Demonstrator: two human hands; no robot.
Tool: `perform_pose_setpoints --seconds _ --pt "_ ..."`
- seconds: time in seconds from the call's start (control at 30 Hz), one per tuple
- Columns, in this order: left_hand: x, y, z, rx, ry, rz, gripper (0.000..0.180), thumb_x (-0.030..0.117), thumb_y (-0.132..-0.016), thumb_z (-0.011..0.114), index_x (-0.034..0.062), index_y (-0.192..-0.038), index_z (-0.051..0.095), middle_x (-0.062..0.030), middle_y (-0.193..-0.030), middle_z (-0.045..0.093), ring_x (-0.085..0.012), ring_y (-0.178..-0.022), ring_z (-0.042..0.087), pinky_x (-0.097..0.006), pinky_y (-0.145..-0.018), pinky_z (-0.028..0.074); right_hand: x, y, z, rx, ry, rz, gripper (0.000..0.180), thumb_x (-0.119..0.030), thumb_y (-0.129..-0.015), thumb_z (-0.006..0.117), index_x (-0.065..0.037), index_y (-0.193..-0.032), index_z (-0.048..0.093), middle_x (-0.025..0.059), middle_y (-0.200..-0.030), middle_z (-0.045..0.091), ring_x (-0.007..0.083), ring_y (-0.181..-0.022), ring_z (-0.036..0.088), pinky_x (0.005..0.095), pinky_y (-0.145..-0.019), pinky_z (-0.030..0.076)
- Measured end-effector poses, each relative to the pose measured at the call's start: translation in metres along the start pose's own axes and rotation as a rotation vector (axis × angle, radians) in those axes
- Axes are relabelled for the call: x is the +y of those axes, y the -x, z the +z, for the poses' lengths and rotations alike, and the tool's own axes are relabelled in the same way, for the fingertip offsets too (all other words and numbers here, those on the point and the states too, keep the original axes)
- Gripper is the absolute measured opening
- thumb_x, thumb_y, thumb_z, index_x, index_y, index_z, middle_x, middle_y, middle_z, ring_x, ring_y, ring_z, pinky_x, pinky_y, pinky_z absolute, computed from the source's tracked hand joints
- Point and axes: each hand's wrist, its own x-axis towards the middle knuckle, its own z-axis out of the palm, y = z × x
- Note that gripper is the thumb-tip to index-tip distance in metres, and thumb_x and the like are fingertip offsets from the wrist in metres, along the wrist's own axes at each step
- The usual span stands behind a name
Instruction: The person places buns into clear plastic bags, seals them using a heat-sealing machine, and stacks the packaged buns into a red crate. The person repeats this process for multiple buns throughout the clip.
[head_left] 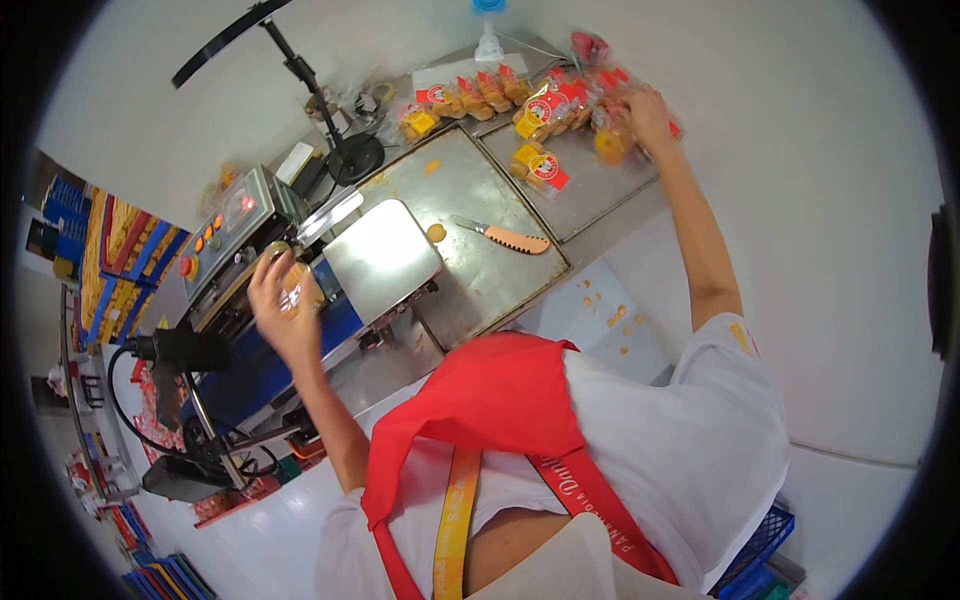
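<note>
At the sealing machine (235, 225), my left hand (285, 315) is curled with its fingers around a clear packet of tan biscuits (303, 284); motion blurs its fingertips. My right arm stretches to the far right of the bench. There my right hand (648, 118) grips a biscuit packet (612, 143) with a yellow label, smeared by movement. Beside it lies a heap of similar packets (550, 108) with red and yellow labels. A single packet (538, 168) rests nearer on the metal tray (600, 195).
An orange-handled knife (515, 240) and a loose biscuit (436, 233) lie on the left tray (470, 290). A steel-topped scale (385, 255) stands beside the blue belt (335, 305). Behind are a black lamp stand (355, 158) and more packets (470, 95). Crumbs (618, 316) dot a white surface.
</note>
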Motion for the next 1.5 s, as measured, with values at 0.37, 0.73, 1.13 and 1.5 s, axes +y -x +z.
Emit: perform_pose_setpoints --seconds 0.37,0.73,1.13,1.5 --pt "0.070 -0.031 0.147 -0.198 0.020 0.322 0.067 0.021 -0.066 0.083 0.0042 -0.122 0.051 -0.0131 -0.113 0.060 -0.0284 -0.103 0.059 -0.038 -0.089 0.045 -0.243 -0.026 -0.105 -0.277 -1.038 -0.167 0.032 -0.034 -0.086 0.063 -0.002 -0.087 0.069 0.0037 -0.066 0.061 0.0107 -0.065 0.055 0.0294 -0.064 0.046" --pt "0.012 -0.038 0.094 -0.781 1.367 -0.806 0.060 0.058 -0.091 0.043 0.0049 -0.118 0.054 -0.0085 -0.107 0.063 -0.0185 -0.096 0.063 -0.033 -0.083 0.052 -0.301 -0.026 -0.129 -0.335 -1.143 -0.507 0.076 -0.017 -0.082 0.070 -0.008 -0.144 0.025 0.0060 -0.084 0.064 0.0086 -0.071 0.057 0.0259 -0.070 0.044" --pt "-0.059 -0.025 0.066 -0.146 0.472 0.019 0.049 0.031 -0.090 0.059 0.0030 -0.128 0.047 -0.0130 -0.122 0.054 -0.0245 -0.113 0.048 -0.035 -0.098 0.037 -0.370 0.037 -0.013 -0.165 -1.489 -0.432 0.079 -0.007 -0.082 0.069 -0.004 -0.134 0.010 0.0191 -0.120 0.055 0.0227 -0.106 0.060 0.0303 -0.082 0.052" --pt "-0.092 0.004 0.069 -0.019 0.802 -0.371 0.044 0.036 -0.098 0.044 -0.0001 -0.124 0.049 -0.0125 -0.111 0.061 -0.0227 -0.102 0.060 -0.033 -0.085 0.048 -0.391 0.062 0.003 -0.122 -1.282 -0.481 0.074 -0.022 -0.066 0.083 -0.004 -0.119 0.036 0.0125 -0.101 0.068 0.0185 -0.080 0.062 0.0288 -0.072 0.050"
